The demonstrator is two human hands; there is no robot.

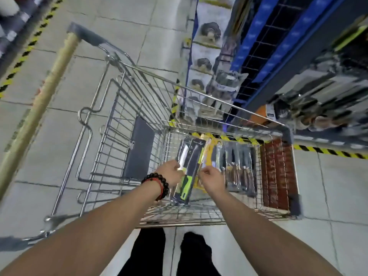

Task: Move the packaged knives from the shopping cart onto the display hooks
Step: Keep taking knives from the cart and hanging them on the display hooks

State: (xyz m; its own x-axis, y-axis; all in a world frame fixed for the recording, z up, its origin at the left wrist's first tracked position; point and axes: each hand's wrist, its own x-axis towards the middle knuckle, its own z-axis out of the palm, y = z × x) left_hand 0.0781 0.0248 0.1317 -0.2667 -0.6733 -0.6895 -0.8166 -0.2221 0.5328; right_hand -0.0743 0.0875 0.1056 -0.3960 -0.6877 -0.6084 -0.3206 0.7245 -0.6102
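Both hands reach down into the shopping cart (203, 96), one on each long edge of the same knife pack. Left to right from the cart's grey fold-down seat panel (139, 148): the left hand (171, 172), wearing a dark bead bracelet (157, 185), sits just right of that panel, its fingers curled onto the left edge of the green-handled knife pack (189, 166). Whether they truly pinch the pack or only touch it is too blurred to tell. That pack lies on the basket floor, its long axis running away from the person, handle end nearest, blade end farther off. The right hand (210, 179) is at the pack's right edge, fingers curled, over a yellow pack (207, 156); its grip cannot be made out either. Farther right of the panel lies a row of dark-handled knife packs (237, 168), then a reddish-brown mat (276, 172) against the far side wall.

As I judge it, the green-handled pack is the one being picked, and both hands are equally near it. The display shelving (318, 92) stands beyond the cart's right side, so the lift will go up and rightward.
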